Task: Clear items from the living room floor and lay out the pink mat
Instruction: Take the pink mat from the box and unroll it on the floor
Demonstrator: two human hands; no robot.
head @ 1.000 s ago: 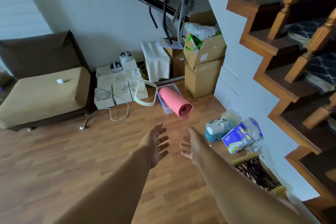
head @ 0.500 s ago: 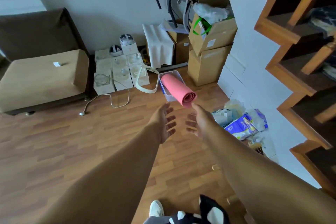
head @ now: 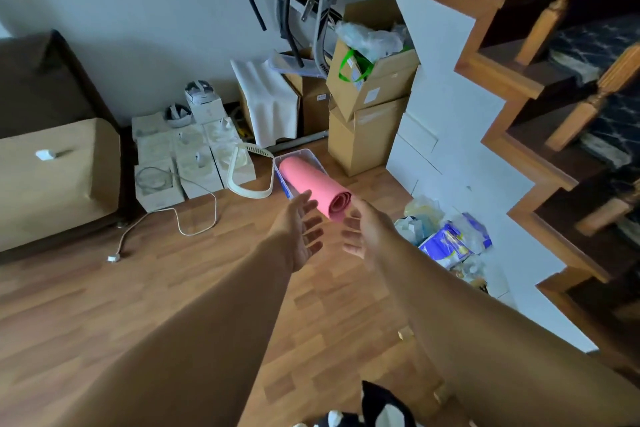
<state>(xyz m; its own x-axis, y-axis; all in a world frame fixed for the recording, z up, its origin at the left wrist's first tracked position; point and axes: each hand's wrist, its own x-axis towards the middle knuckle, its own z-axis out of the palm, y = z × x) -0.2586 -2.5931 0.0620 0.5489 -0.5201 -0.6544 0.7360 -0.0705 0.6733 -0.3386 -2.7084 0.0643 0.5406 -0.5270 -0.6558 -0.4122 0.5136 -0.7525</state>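
Observation:
The pink mat (head: 313,185) is rolled up and leans in a clear plastic bin (head: 302,155) on the wooden floor, its spiral end pointing toward me. My left hand (head: 300,232) is stretched out just left of that end, fingers spread, holding nothing. My right hand (head: 363,229) is held out just right of the roll's end, fingers apart, also empty. Neither hand grips the mat; whether the fingertips touch it I cannot tell.
White boxes (head: 188,156) with a loose cable (head: 187,218) sit left of the bin, beside a brown sofa (head: 52,163). Stacked cardboard boxes (head: 370,107) stand behind. Plastic bags and packets (head: 446,236) lie by the wooden staircase (head: 540,135).
Both arms have reached forward toward the rolled mat, and my view has come closer to it. The hands went from well short of the roll to either side of its end.

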